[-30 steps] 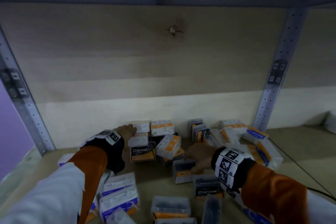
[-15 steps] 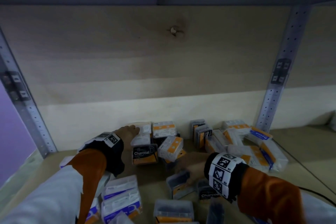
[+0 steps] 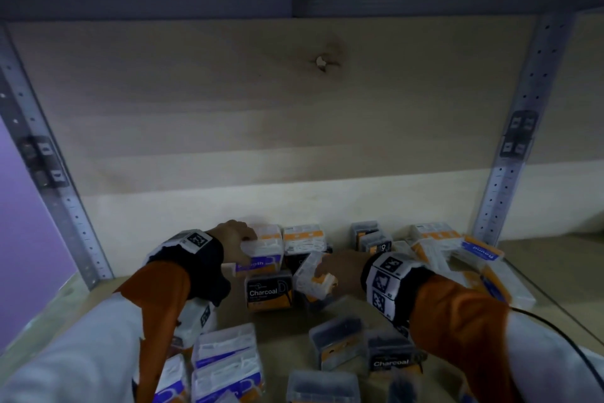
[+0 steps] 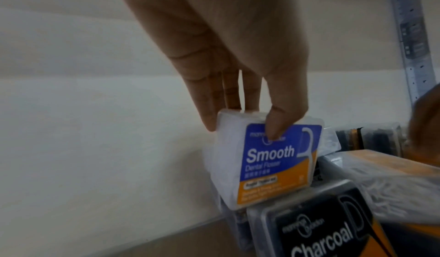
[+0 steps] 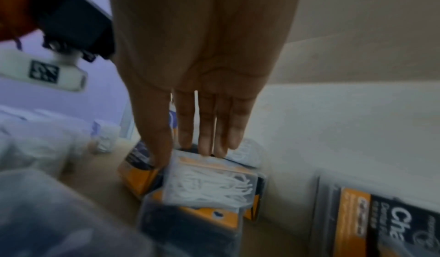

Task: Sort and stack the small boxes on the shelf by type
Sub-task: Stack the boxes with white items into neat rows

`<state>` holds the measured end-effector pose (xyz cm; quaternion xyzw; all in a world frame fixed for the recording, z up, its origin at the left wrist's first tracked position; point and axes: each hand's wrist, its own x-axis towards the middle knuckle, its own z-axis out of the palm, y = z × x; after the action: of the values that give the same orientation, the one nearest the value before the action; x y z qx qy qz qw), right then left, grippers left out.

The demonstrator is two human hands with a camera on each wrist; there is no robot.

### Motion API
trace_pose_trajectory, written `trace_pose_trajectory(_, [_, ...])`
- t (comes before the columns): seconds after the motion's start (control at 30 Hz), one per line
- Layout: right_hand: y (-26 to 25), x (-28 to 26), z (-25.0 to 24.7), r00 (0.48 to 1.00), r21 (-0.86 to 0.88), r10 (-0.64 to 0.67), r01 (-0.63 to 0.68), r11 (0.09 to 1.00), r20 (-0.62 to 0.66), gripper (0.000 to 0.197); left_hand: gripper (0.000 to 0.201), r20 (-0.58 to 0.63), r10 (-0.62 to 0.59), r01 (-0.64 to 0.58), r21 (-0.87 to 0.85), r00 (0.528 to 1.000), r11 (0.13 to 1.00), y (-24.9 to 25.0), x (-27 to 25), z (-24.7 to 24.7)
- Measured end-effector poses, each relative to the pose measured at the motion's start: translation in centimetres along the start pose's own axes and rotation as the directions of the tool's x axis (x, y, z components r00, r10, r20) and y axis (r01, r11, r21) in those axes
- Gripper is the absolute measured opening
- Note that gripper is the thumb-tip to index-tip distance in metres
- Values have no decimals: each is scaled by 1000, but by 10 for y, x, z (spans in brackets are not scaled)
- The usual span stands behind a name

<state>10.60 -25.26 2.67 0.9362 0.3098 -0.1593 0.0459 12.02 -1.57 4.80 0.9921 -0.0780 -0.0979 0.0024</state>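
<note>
Many small dental-flosser boxes lie jumbled on the wooden shelf. My left hand pinches a clear box with a blue and orange "Smooth" label at the back, thumb on the label and fingers behind it, tilted above a black "Charcoal" box. My right hand grips a clear box of white flossers with an orange label from above, thumb on its left side, on top of dark boxes.
Blue-labelled boxes lie at the front left and dark Charcoal boxes at the front right. More boxes, one marked "Round", crowd the right by the metal upright. A cable runs along the right.
My right hand left the dark box at the front and moved up and left onto the orange-labelled clear box. My left hand has taken the Smooth box and tipped it up.
</note>
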Motion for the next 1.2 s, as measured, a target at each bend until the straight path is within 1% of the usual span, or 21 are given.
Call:
trace_pose_trajectory(0.07, [0,11,-2,999,-18,21,-21,1000,-25,50,58,-2,-8,8,-25,1000,1000,0,0,-2])
trace_pose_trajectory(0.2, [-4,27,-4,999,-46,31,-32,998,-24,54,57,6,-10,10,-43,1000,999,0,-3,-2])
trace_pose_trajectory(0.27, [-3,28,-2,1000,-22,-5,5,1000,5,55,57,4,-11,11,-52,1000,999,0,-5,-3])
trace_pose_trajectory(0.33, [-2,30,0,999,-34,-21,23,999,38,53,57,1,-11,11,-60,1000,998,0,-7,-5])
trace_pose_trajectory(0.4, [-2,34,-1,1000,-41,4,-4,999,-8,51,57,6,-12,12,-59,1000,998,0,-10,-7])
trace_pose_trajectory(0.43, [-3,36,-1,1000,-44,12,-12,999,-12,51,57,10,-13,13,-58,1000,998,-1,-11,-9])
trace_pose_trajectory(0.5, [-3,40,1,1000,-29,-20,20,999,-6,49,56,19,-12,14,-57,1000,998,-2,-13,-12])
trace_pose_trajectory(0.67, [0,47,-2,998,18,-49,48,999,28,32,53,18,-4,6,-60,1000,998,-4,-19,-18])
trace_pose_trajectory(0.73, [6,51,0,998,28,-28,26,999,62,38,53,15,0,0,-62,1000,998,-5,-21,-20])
trace_pose_trajectory(0.83, [13,54,3,994,42,41,-46,998,104,67,54,14,7,-6,-57,1000,998,-5,-24,-20])
trace_pose_trajectory(0.87, [14,55,2,991,60,61,-68,996,115,70,54,12,8,-7,-55,1000,998,-5,-26,-20])
trace_pose_trajectory(0.9, [15,56,1,989,71,76,-86,994,129,68,55,8,8,-7,-55,1000,998,-5,-27,-20])
trace_pose_trajectory(0.93, [17,56,-1,986,98,83,-98,990,145,58,56,6,6,-6,-56,1000,998,-6,-27,-20])
trace_pose_trajectory(0.97, [19,57,-3,983,139,86,-109,984,159,41,56,4,4,-3,-59,1000,998,-6,-28,-20])
trace_pose_trajectory(1.0, [20,57,-3,984,193,85,-116,974,159,28,57,1,0,0,-64,1000,998,-6,-29,-20])
trace_pose_trajectory(1.03, [23,57,-3,985,255,95,-130,958,143,28,57,-3,-3,3,-68,1000,998,-7,-30,-21])
trace_pose_trajectory(1.07, [27,57,-2,987,297,117,-144,944,108,33,58,-7,-7,6,-71,1000,997,-7,-31,-22])
trace_pose_trajectory(1.13, [32,57,1,978,333,190,-206,920,82,42,58,-13,-12,11,-74,1000,997,-7,-33,-23])
trace_pose_trajectory(1.2, [34,56,2,970,353,229,-242,904,81,44,58,-14,-15,14,-74,1000,997,-8,-34,-23])
